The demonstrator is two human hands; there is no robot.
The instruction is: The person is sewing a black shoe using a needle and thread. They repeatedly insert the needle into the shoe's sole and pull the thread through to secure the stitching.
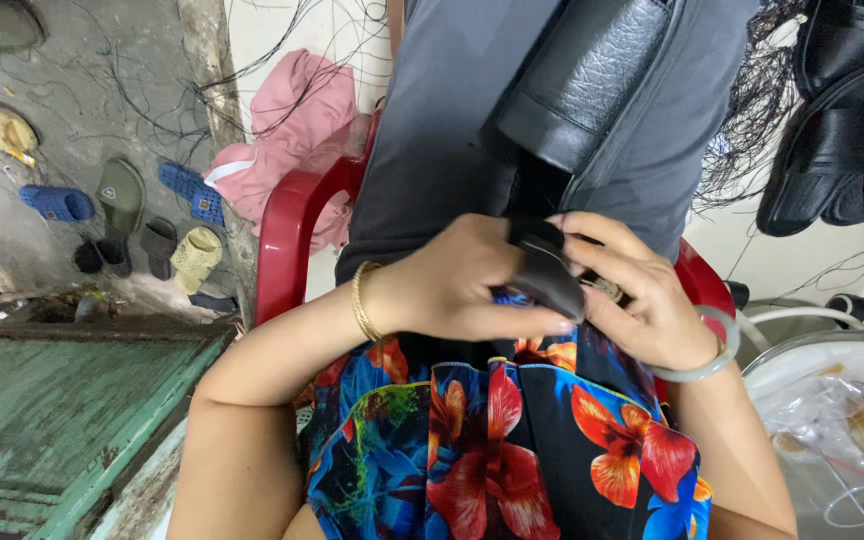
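Observation:
My left hand (452, 280), with a gold bangle at the wrist, and my right hand (642, 300), with a pale green bangle, both grip a narrow black leather strap piece (549, 275) over my lap. The strap leads up to a larger black textured leather piece (582, 80) lying across my grey trousers (442, 120). My fingers pinch the strap's lower end from both sides. A small metal part shows between my right fingers. My flowered top (512, 450) fills the lower middle.
I sit on a red plastic chair (287, 240). Black sandals (832, 130) lie at the right with black threads. A round tub (832, 430) with plastic bags is at the lower right. Pink cloth (292, 130), several slippers (122, 200) and a green wooden door (62, 410) are at the left.

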